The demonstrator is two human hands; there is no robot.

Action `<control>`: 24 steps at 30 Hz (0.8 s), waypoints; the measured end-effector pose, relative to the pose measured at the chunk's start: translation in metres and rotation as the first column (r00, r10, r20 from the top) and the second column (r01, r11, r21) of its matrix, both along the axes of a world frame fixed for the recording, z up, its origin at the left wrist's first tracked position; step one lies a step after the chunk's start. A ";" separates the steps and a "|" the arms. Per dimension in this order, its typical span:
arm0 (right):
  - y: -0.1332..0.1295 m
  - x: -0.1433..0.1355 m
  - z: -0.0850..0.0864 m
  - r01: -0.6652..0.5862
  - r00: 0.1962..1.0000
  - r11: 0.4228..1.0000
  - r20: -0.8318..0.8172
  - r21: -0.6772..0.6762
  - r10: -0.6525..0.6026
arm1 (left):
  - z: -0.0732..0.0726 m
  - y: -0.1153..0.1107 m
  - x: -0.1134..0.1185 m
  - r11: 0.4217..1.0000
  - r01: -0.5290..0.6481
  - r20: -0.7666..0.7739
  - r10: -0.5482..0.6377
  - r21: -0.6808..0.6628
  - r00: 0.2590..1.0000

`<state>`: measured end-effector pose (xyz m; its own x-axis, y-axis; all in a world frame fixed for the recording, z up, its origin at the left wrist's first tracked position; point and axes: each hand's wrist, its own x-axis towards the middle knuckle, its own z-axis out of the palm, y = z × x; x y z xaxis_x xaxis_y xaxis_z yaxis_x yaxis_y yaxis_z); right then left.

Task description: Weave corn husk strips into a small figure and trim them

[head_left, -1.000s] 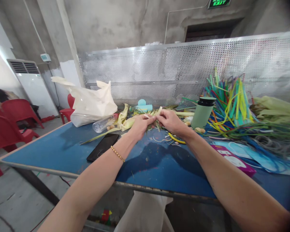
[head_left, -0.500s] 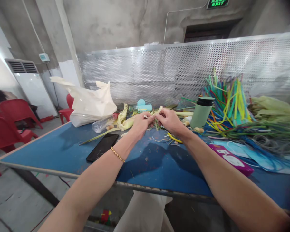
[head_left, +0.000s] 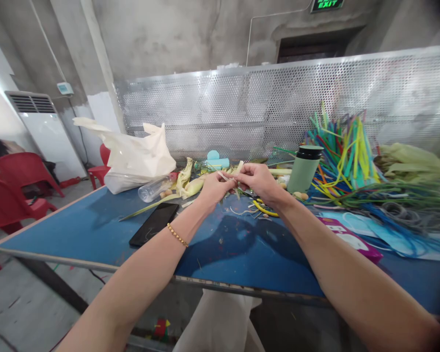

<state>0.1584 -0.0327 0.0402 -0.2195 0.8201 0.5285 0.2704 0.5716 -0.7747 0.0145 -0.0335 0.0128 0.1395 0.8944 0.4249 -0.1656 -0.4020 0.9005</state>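
Over the middle of the blue table, my left hand and my right hand meet fingertip to fingertip. Both are closed in a pinch on a pale strip that looks like corn husk; its upper end sticks up between the fingers. Most of the strip is hidden by the fingers. Just left of my left hand lie yellow-green corn husks, one with a long leaf trailing toward the phone. Under my right hand are thin loose strands and a yellow curved piece.
A black phone, clear bottle and white plastic bag are on the left. To the right stand a green tumbler and colourful pipe cleaners, with a purple pack in front. A perforated metal screen rises behind.
My fingertips have drawn closer together around the strip, and my right fingers have curled in lower. The view has shifted very slightly; the things on the table have stayed put.
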 end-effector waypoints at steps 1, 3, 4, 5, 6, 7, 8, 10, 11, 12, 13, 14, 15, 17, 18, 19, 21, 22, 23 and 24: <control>-0.001 -0.001 0.000 0.005 1.000 1.000 0.003 0.001 -0.005 | -0.001 0.000 0.000 1.000 -0.005 0.000 0.005 -0.001 1.000; -0.002 -0.003 0.000 0.013 1.000 1.000 0.017 0.005 -0.013 | -0.002 0.002 0.001 1.000 -0.001 -0.003 0.001 -0.002 1.000; -0.002 -0.003 0.000 0.016 1.000 1.000 0.024 0.009 -0.017 | -0.003 0.003 0.001 1.000 0.002 0.000 -0.002 -0.002 1.000; -0.002 -0.003 0.000 0.021 0.999 1.000 0.031 0.015 -0.021 | -0.004 0.003 0.002 1.000 0.008 0.006 -0.008 -0.004 1.000; -0.002 -0.004 0.000 0.025 0.999 0.999 0.039 0.022 -0.026 | -0.005 0.004 0.003 1.000 0.016 0.019 -0.016 -0.010 1.000; -0.002 -0.004 0.000 0.032 0.998 0.999 0.051 0.031 -0.033 | -0.005 0.003 0.004 0.999 0.025 0.040 -0.024 -0.022 0.999; -0.002 -0.003 0.000 0.041 0.997 0.998 0.068 0.042 -0.044 | -0.006 0.003 0.005 0.999 0.034 0.068 -0.032 -0.037 0.997; -0.002 -0.003 0.000 0.070 0.991 0.995 0.105 0.072 -0.077 | -0.006 0.001 0.006 0.996 0.064 0.129 -0.056 -0.064 0.990; -0.002 -0.002 0.000 0.084 0.988 0.993 0.121 0.086 -0.094 | -0.005 0.001 0.007 0.994 0.084 0.158 -0.072 -0.074 0.985; -0.002 -0.002 0.001 0.095 0.986 0.991 0.129 0.094 -0.107 | -0.005 0.000 0.007 0.991 0.107 0.183 -0.091 -0.081 0.979; -0.003 -0.001 0.002 0.100 0.985 0.990 0.131 0.095 -0.112 | -0.004 0.000 0.007 0.987 0.135 0.204 -0.115 -0.088 0.972; -0.003 0.000 0.002 0.101 0.985 0.991 0.129 0.093 -0.112 | -0.004 -0.001 0.007 0.982 0.166 0.223 -0.141 -0.096 0.965; -0.004 0.001 0.003 0.099 0.986 0.991 0.128 0.092 -0.111 | -0.003 -0.001 0.006 0.975 0.198 0.239 -0.169 -0.104 0.956; -0.004 0.003 0.005 0.094 0.986 0.990 0.131 0.100 -0.107 | -0.001 -0.001 0.005 0.958 0.261 0.268 -0.222 -0.119 0.938; -0.004 0.004 0.006 0.089 0.986 0.990 0.133 0.109 -0.104 | 0.000 -0.001 0.004 0.950 0.283 0.283 -0.238 -0.129 0.929; -0.004 0.005 0.006 0.081 0.986 0.990 0.134 0.115 -0.096 | 0.000 -0.001 0.003 0.944 0.298 0.297 -0.247 -0.140 0.922; -0.004 0.005 0.006 0.049 0.990 0.993 0.123 0.105 -0.062 | 0.001 -0.001 0.002 0.938 0.307 0.319 -0.244 -0.163 0.916; -0.004 0.005 0.006 0.032 0.993 0.995 0.112 0.092 -0.043 | 0.001 -0.001 0.002 0.936 0.306 0.325 -0.239 -0.172 0.915; -0.004 0.004 0.006 0.019 0.995 0.997 0.101 0.080 -0.027 | 0.001 -0.001 0.001 0.937 0.302 0.327 -0.233 -0.177 0.916; -0.004 0.004 0.005 0.009 0.996 0.998 0.092 0.070 -0.016 | 0.001 0.000 0.001 0.938 0.298 0.325 -0.229 -0.180 0.917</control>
